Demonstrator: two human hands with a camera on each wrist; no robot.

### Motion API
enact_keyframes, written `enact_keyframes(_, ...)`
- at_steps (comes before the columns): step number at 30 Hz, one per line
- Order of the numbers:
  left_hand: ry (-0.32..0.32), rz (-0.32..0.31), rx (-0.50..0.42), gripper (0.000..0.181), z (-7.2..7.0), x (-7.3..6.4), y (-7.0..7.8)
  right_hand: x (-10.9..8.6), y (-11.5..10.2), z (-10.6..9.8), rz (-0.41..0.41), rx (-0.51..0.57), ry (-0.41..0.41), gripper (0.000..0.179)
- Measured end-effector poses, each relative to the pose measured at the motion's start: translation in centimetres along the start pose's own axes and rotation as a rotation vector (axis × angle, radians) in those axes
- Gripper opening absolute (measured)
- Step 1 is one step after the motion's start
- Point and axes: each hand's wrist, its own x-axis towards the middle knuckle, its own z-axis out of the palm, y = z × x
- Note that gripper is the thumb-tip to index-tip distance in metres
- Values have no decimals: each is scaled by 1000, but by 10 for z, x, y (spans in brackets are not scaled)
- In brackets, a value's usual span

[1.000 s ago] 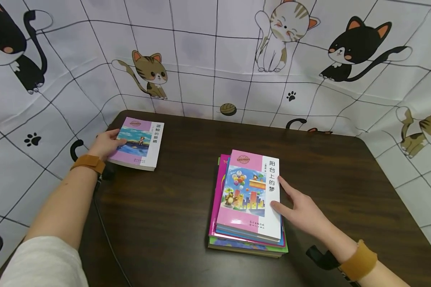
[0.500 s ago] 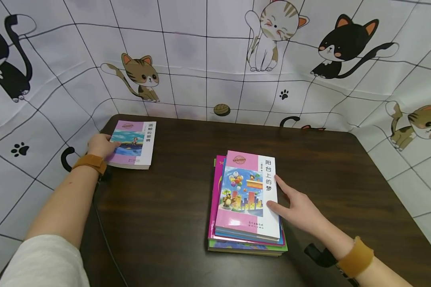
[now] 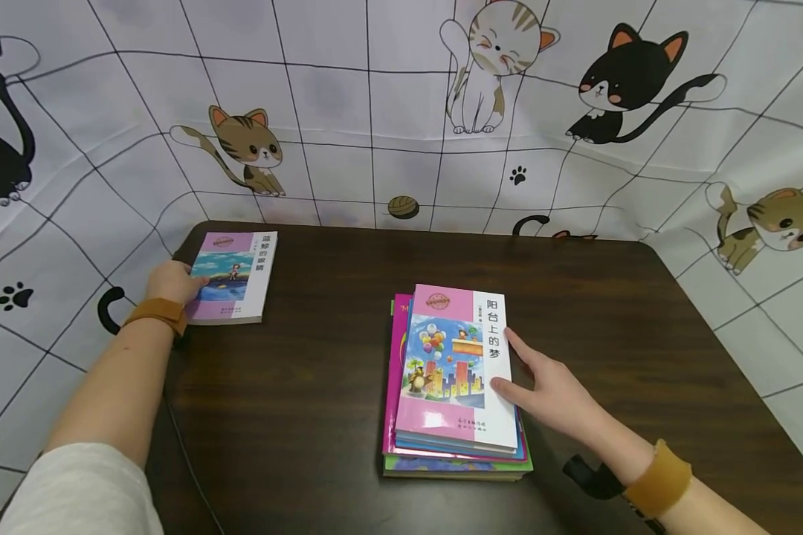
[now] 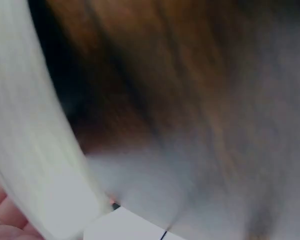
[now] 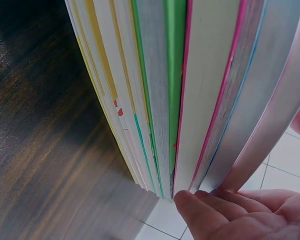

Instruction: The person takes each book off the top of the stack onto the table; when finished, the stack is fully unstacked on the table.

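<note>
At the far left of the desk lies a pink and white book (image 3: 230,279) with a blue picture on its cover. My left hand (image 3: 174,284) grips its left side, thumb over the cover. In the left wrist view the book's pale page edge (image 4: 35,125) fills the left, fingertips (image 4: 10,217) showing behind it. Nearer the middle stands a stack of several books, topped by another pink and white book (image 3: 451,364). My right hand (image 3: 549,386) rests against the stack's right side, thumb on the top cover. In the right wrist view its fingers (image 5: 205,212) touch the upper books' edges.
The dark wooden desk (image 3: 294,416) has rounded far corners. A white curtain (image 3: 334,96) with printed cats hangs behind and beside it. A black cable (image 3: 187,453) runs from the left wrist over the desk.
The head view has shifted, so the desk and stack appear farther left. The left book has turned slightly and now sits straighter near the far left corner. My right hand stays at the stack.
</note>
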Motion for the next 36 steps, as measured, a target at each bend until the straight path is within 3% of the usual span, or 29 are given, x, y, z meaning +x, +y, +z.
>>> enact_keyframes(6,-1,19,39,63,-2,-4,-7,-1,1,0,0,-5,-11,80)
enact_keyframes(10,36,76,73,68,-7,-8,-6,0,2,-1,3,-3,-17,81)
enact_keyframes(13,88,125,57,72,-15,-12,1,2,2,-2,-3,-3,-14,81)
enact_keyframes(18,117,174,-27,81,-27,-28,22,4,4,-4,-18,4,-4,81)
enact_keyframes(23,75,291,-76,80,-29,-65,53,5,6,-4,-39,21,0,81)
enact_keyframes(25,18,354,-99,77,-27,-86,68,5,6,-4,-45,32,-4,81)
enact_keyframes(31,-121,482,-209,70,-5,-137,111,4,5,-2,-50,49,-21,82)
enact_keyframes(36,-231,537,-319,67,15,-165,138,3,3,-2,-41,36,-35,82)
